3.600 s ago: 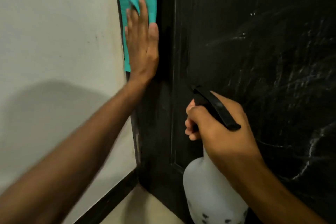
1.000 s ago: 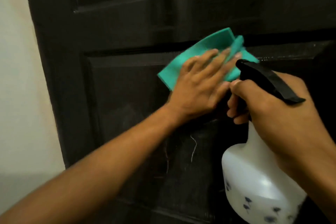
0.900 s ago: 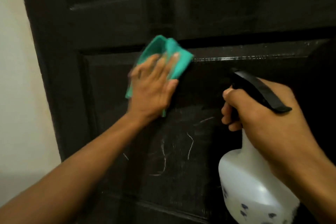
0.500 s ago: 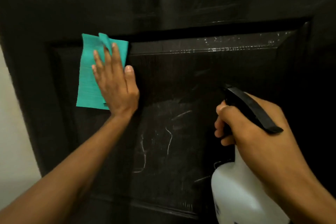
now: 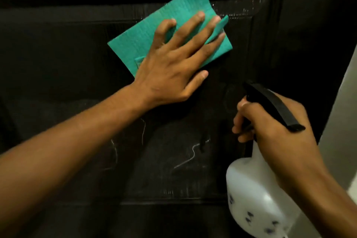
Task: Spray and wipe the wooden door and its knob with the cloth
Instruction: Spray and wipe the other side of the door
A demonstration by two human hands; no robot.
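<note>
A dark wooden door [image 5: 58, 63] with raised panels fills the view. My left hand [image 5: 173, 67] lies flat with spread fingers on a teal cloth [image 5: 131, 44], pressing it against the upper part of a panel. My right hand [image 5: 274, 127] grips the neck of a white spray bottle [image 5: 255, 195] with a black trigger head [image 5: 270, 102], held low at the right, nozzle pointing at the door. Wet streaks shine on the panel below the cloth. No door knob is in sight.
A light wall [image 5: 343, 121] shows past the door's right edge. The panel's raised frame [image 5: 266, 44] runs just right of the cloth.
My left hand has slid the cloth from the panel's upper left corner to its upper right. The view has shifted right, so the wall now shows on the right. The bottle stays held low.
</note>
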